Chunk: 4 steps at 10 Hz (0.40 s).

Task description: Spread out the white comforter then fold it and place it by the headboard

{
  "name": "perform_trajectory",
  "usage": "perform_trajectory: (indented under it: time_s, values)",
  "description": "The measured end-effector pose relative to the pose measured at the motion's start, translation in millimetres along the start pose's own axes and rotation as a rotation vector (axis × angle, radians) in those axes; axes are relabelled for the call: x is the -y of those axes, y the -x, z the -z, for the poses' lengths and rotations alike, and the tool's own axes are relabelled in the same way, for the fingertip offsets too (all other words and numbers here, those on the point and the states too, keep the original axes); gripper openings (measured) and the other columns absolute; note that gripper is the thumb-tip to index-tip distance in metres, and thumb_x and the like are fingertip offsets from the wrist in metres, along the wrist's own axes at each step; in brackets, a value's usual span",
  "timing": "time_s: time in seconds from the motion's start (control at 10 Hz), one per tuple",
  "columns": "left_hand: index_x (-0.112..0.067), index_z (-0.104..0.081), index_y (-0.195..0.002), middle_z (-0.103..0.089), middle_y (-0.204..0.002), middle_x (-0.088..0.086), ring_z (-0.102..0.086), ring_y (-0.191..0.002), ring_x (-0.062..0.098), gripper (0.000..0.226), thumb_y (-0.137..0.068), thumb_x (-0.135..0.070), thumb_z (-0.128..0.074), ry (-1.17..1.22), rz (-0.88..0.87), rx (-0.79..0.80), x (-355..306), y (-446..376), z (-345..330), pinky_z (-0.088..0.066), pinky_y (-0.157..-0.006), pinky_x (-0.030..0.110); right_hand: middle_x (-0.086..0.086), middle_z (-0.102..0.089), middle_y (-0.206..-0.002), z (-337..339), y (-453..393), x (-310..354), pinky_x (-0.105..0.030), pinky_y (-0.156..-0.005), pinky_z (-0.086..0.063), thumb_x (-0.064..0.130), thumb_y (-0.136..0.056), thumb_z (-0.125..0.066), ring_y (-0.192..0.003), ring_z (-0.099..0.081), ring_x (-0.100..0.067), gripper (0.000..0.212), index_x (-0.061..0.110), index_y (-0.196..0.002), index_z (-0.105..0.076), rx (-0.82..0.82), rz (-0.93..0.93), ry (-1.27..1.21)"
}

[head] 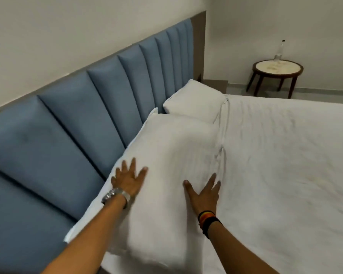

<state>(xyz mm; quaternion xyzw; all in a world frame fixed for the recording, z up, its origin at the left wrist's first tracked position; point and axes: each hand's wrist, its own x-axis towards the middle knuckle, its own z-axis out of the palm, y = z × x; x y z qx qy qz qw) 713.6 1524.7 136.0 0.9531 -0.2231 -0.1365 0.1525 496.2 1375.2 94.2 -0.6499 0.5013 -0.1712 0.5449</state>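
Nearly finished: folded white quilted comforter (166, 155) against padded blue headboard (72, 119), both hands (129, 180) spread flat, pressing.

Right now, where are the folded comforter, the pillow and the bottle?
folded comforter (166, 155): head view, middle of its top surface.
pillow (196, 99): head view, centre of its top face.
bottle (279, 51): head view, its clear body.
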Motion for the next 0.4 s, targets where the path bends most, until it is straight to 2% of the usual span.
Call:
perform_trajectory:
  time_s: [0.1,0.2,0.3,0.4]
  values:
    - [-0.05,0.013,-0.159,0.015,-0.172,-0.005,0.014,-0.159,0.029,0.08,-0.091,-0.084,-0.009,-0.02,-0.144,-0.104,11,-9,-39,0.009,-0.126,0.055,0.008,0.018,-0.174,-32,-8,-3,-0.056,-0.129,-0.008,0.096,-0.081,-0.034,-0.161,0.009,-0.02,0.095,0.06,-0.158,0.007,-0.037,0.254,0.233]
    - [-0.045,0.014,-0.16,0.016,-0.172,-0.002,0.015,-0.158,0.031,0.08,-0.093,-0.082,-0.008,-0.097,-0.192,-0.119,12,-12,-45,0.011,-0.124,0.059,0.008,0.026,-0.172,-34,-13,-7,-0.062,-0.127,-0.002,0.093,-0.084,-0.03,-0.161,0.014,-0.023,0.088,0.062,-0.157,0.009,0.059,0.153,0.387]
    - [-0.041,0.007,-0.163,0.01,-0.173,-0.002,0.011,-0.159,0.028,0.078,-0.097,-0.078,-0.012,-0.065,-0.298,-0.147,-13,-20,-19,0.01,-0.124,0.059,0.003,0.019,-0.174,-17,-6,14,-0.06,-0.127,0.001,0.082,-0.092,-0.039,-0.162,0.009,-0.022,0.086,0.052,-0.163,0.001,0.069,0.172,0.357]
    - [-0.032,-0.013,-0.165,-0.01,-0.174,0.002,-0.007,-0.16,0.029,0.073,-0.102,-0.068,-0.021,-0.08,-0.506,-0.263,-59,-26,22,0.001,-0.126,0.059,0.002,-0.012,-0.175,13,30,39,-0.045,-0.127,-0.02,0.061,-0.095,-0.061,-0.16,-0.017,-0.02,0.076,0.039,-0.161,-0.033,-0.071,0.318,0.127]
